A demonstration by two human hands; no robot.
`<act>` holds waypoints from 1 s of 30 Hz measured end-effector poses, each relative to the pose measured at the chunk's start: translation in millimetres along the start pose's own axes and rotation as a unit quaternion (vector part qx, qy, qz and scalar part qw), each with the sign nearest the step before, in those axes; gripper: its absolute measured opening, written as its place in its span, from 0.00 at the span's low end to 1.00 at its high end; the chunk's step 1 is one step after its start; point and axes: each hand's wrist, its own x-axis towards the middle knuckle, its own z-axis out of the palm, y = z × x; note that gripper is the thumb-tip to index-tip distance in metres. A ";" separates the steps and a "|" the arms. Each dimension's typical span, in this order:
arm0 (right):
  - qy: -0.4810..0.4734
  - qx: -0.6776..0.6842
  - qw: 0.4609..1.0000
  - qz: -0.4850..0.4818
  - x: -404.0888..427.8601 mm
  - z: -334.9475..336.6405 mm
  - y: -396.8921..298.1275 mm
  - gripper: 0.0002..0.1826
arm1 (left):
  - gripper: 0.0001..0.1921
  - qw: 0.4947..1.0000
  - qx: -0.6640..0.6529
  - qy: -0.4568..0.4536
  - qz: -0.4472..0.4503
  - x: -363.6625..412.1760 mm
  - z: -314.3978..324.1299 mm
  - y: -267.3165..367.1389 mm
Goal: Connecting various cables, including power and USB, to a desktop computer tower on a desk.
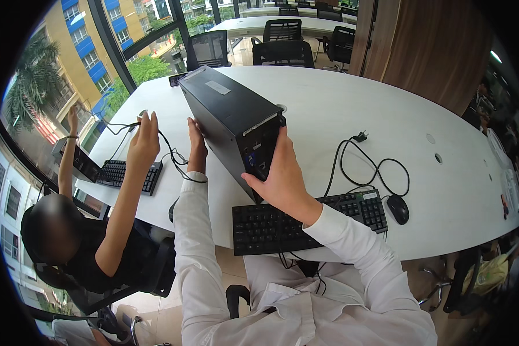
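Observation:
A black desktop computer tower (pixel 233 104) stands on the white table, between both of my hands. My left hand (pixel 197 145) lies flat against the tower's left side, fingers pointing up. My right hand (pixel 281 177) grips the edge of its rear panel, where ports and a blue connector show, thumb low and fingers at the upper corner. Just below the tower, at the near edge, lies a black keyboard (pixel 259 229), partly under my right forearm. A black wired mouse (pixel 398 209) rests to its right. A black power cable with a plug (pixel 360 136) is looped behind them.
On my left a seated co-worker (pixel 125 173) raises both hands with black cables, beside a second keyboard (pixel 132 175) and another computer tower (pixel 80 162). A phone (pixel 177 80) lies behind my tower. Round cable holes (pixel 438 158) pierce the tabletop at right. Office chairs (pixel 283 54) stand beyond the table.

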 end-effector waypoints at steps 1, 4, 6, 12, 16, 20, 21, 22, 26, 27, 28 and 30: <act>-0.020 0.006 1.000 0.015 1.7 -2.0 -1.5 0.66 | 0.38 0.999 -0.019 -0.030 -0.025 2.6 -3.1 -2.9; -0.010 -0.041 0.999 -0.004 7.9 -0.3 -6.3 0.66 | 0.33 0.998 -0.019 -0.005 0.052 9.5 -11.6 -21.4; 0.001 -0.051 0.998 -0.020 13.6 1.4 0.5 0.66 | 0.31 0.996 -0.058 0.025 0.056 11.4 -11.5 -22.5; -0.031 -0.022 0.999 0.013 43.9 -20.1 39.0 0.65 | 0.25 0.998 -0.051 -0.016 0.031 -25.3 -7.1 4.1; -0.107 -0.032 0.991 0.072 65.9 -43.6 60.2 0.68 | 0.23 0.998 -0.050 0.013 0.036 -53.9 2.5 12.7; -0.152 0.001 0.986 0.062 85.3 -51.1 68.6 0.68 | 0.26 0.997 -0.031 0.013 0.072 -52.0 -31.1 -7.2; -0.172 0.024 0.983 0.051 90.7 -51.2 71.6 0.68 | 0.26 0.994 -0.024 0.019 0.106 -49.0 -43.8 -15.0; -0.166 0.012 0.985 0.042 94.5 -58.7 83.6 0.68 | 0.26 0.996 -0.021 0.007 0.085 -60.5 -27.8 -14.3; -0.188 -0.008 0.981 0.057 113.6 -78.6 113.0 0.64 | 0.26 0.991 -0.038 0.042 0.119 -124.3 5.2 12.2; -0.187 -0.001 0.981 0.054 119.9 -79.1 111.1 0.64 | 0.26 0.991 -0.033 0.045 0.124 -134.4 1.2 11.6; -0.212 0.007 0.975 0.074 125.3 -81.4 110.3 0.61 | 0.26 0.986 -0.033 0.075 0.143 -141.6 -0.7 6.0; -0.233 0.007 0.967 0.101 135.1 -84.6 107.6 0.52 | 0.27 0.984 -0.041 0.081 0.153 -161.9 -4.2 3.7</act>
